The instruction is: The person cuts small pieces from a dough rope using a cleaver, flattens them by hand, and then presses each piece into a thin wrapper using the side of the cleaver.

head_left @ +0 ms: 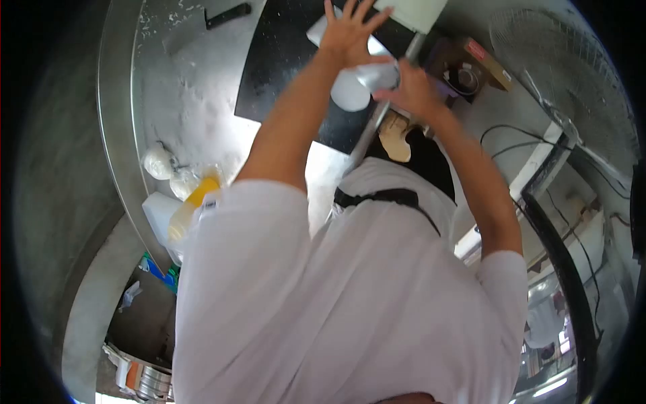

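- Two hands are up over the board in the head view, both arms stretched out ahead of a white shirt.
- Right hand is over the board's right edge, wrapped tight round a metal cup held on its side.
- Left hand is over the board's far end, flat and wide, fingers fanned. The heel of the palm sits just above the cup, but I can't tell whether it touches.
- So the cup lies between the two hands: gripped by the right, just below the left palm.
- Directly under the cup, on the board, is a white disc. It looks like dough, though I can't be sure.
- How far along? My read is early to middle. Left of the board, the table is dusted white with flour, so the surface looks prepared.
- What's left: two dough balls sit untouched at the table's near rim, well apart from the board and both hands.
- Cleaver lies idle on the table, left of the board's far end.
- Yellow bottle stands nearer than the board, just beside the dough balls.
- Off the board's right side are a box and, further right, a fan.
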Demonstrator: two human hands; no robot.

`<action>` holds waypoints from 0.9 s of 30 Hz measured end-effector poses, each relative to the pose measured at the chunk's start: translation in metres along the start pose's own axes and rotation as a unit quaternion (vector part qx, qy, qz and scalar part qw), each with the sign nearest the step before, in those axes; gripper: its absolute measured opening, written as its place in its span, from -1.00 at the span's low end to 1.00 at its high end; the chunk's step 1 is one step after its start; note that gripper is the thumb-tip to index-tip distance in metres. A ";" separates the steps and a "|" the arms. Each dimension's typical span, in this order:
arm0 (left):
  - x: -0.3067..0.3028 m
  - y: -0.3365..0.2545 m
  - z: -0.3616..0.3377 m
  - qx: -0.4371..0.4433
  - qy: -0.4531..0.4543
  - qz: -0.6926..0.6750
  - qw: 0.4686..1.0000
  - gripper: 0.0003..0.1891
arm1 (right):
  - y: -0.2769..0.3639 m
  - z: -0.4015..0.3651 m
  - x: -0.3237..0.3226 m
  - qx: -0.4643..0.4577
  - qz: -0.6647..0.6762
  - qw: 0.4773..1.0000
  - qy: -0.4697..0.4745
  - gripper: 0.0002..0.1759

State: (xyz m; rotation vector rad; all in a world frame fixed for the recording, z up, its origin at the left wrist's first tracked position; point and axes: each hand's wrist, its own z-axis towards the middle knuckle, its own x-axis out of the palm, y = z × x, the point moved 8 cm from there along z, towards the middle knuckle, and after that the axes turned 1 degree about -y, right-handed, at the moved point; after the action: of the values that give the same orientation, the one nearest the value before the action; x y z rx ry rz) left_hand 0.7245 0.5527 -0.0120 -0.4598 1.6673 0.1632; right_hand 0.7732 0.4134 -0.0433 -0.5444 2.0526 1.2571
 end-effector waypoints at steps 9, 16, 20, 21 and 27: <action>0.047 -0.044 -0.045 0.145 0.009 -0.024 0.989 0.22 | -0.026 -0.063 0.045 -0.024 -0.011 0.999 -0.045 0.13; -0.001 -0.007 -0.007 0.049 -0.024 0.020 0.998 0.27 | 0.000 -0.008 0.008 -0.007 -0.012 0.999 0.042 0.08; 0.046 -0.046 -0.067 0.139 -0.068 -0.051 0.987 0.19 | -0.003 -0.080 0.044 -0.067 -0.032 0.997 -0.039 0.09; 0.053 -0.053 -0.061 0.142 -0.065 -0.054 0.986 0.21 | 0.002 -0.090 0.030 -0.148 -0.095 0.972 -0.157 0.10; 0.013 -0.010 -0.012 -0.037 -0.095 -0.026 0.994 0.28 | -0.020 0.010 -0.016 -0.134 -0.073 0.987 0.042 0.07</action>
State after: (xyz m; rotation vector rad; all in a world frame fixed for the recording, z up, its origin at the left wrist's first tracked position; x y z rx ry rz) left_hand 0.7166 0.5367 -0.0214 -0.5264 1.4651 0.2245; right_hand 0.8003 0.4134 -0.0474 -0.8696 1.8828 1.4522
